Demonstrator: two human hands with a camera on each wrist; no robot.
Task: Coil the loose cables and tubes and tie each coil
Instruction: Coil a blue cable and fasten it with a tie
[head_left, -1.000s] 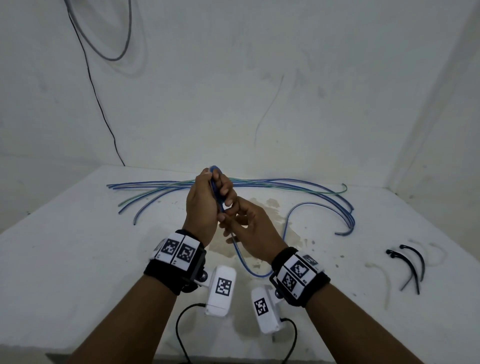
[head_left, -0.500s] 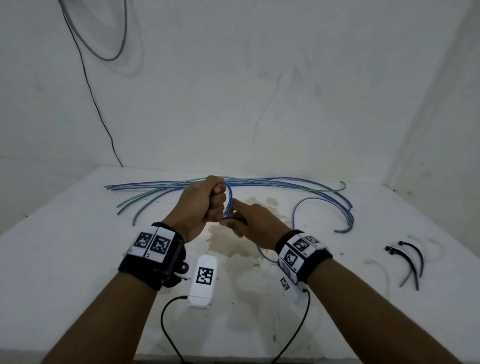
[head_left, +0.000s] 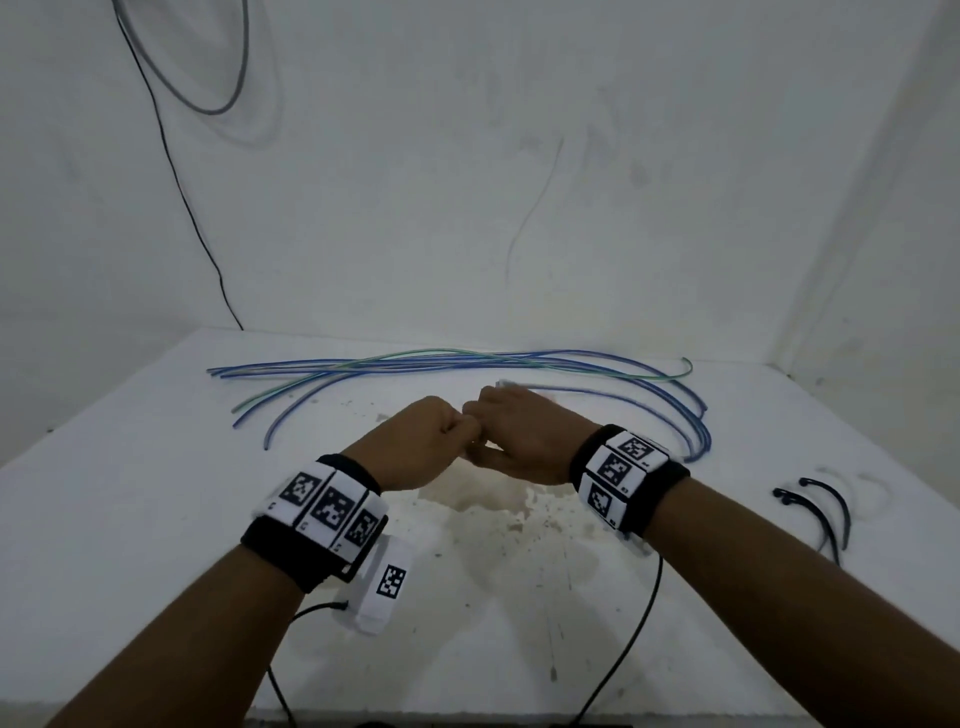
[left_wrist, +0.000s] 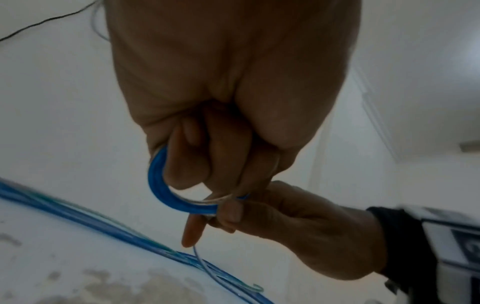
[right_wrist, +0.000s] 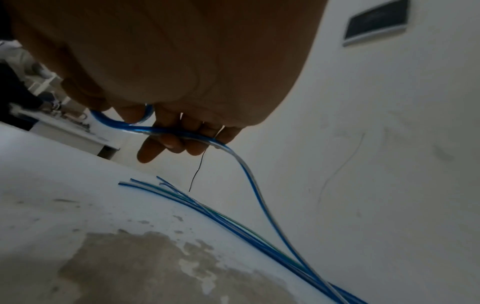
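Note:
My left hand (head_left: 431, 441) is curled round a small coil of blue tube (left_wrist: 161, 191), several turns thick, held above the middle of the white table (head_left: 130, 519). My right hand (head_left: 519, 436) meets it knuckle to knuckle and grips the same tube (right_wrist: 161, 130). From the right hand the tube's free length (right_wrist: 259, 195) trails down to the table. In the head view the coil is hidden behind both hands. A bundle of loose blue and green tubes (head_left: 415, 361) lies along the table's back edge.
Two black ties (head_left: 826, 509) lie on the table at the right. A brownish stain (head_left: 498, 509) marks the table under my hands. White walls close the back and right; a black wire (head_left: 176, 176) hangs on the back wall.
Both hands dropped lower and came together fist to fist. The tube's loose loop that hung below my right hand is gone from sight, and the curve on the right has shifted.

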